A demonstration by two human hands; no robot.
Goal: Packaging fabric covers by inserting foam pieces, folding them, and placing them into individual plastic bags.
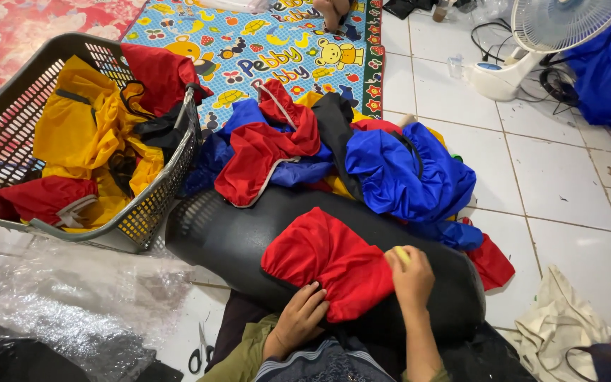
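- Two hands of ours work on one red cloth piece [327,262], which lies draped over the top of a long black rounded form [235,233] across our lap.
- Our left hand [298,320] rests on the near edge of the red cloth piece, fingers curled and pressing the fabric against the black form — closed loosely on the cloth rather than clamped.
- Our right hand [410,277] sits at the right end of the same cloth, fingers closed around a small pale yellow thing [402,255]; we cannot tell what it is.
- Beyond the black form lies a heap of garments [362,159] in blue, red, yellow and black, touching the form's far side.
- Left of the black form stands a grey plastic basket [157,191], filled with yellow and red garments [86,141] — its corner is just beside the form's left end.
- Near us, left of the form, clear plastic sheeting [72,297] lies on the tiled floor [567,177], with a pair of scissors [201,351] at its edge.
- Well beyond the form, to the right, stands a white fan [532,42]; behind the heap lies a bright patterned mat [284,49].
- Right of the form, near us, lies a cream cloth [560,325].
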